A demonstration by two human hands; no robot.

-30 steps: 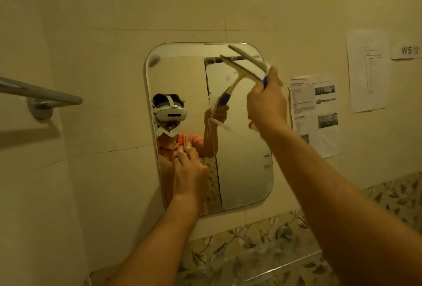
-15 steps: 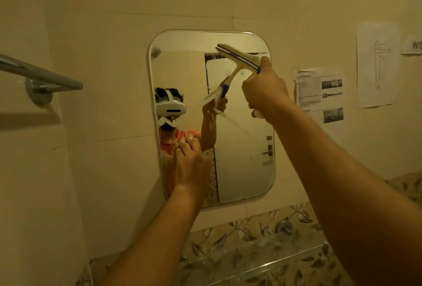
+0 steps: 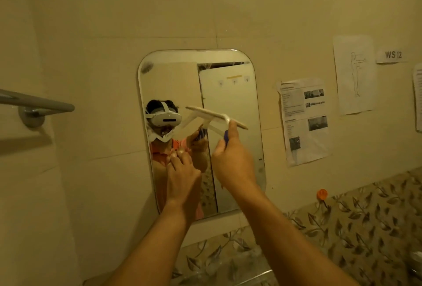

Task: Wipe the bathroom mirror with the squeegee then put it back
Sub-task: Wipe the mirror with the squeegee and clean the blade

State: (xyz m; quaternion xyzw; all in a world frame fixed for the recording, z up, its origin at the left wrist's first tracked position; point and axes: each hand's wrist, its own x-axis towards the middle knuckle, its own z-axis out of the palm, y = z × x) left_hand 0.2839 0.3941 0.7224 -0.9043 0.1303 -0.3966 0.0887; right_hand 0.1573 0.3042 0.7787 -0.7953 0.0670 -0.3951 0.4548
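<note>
A rounded rectangular mirror (image 3: 230, 84) hangs on the beige tiled wall in front of me. My right hand (image 3: 233, 160) grips the blue handle of a white squeegee (image 3: 214, 118), whose blade lies tilted across the mirror's middle. My left hand (image 3: 182, 176) presses its fingertips against the lower left part of the glass. The mirror reflects a person with a white headset and both hands.
A grey towel bar (image 3: 38, 104) sticks out from the wall at left. Printed sheets (image 3: 303, 121) and a "WS 12" label (image 3: 392, 55) are taped to the wall at right. An orange hook (image 3: 322, 194) sits above leaf-patterned tiles (image 3: 356, 224) and a glass shelf (image 3: 228, 269) below.
My right hand has drawn the squeegee down from the mirror's top edge to its middle. My left hand stays pressed on the glass.
</note>
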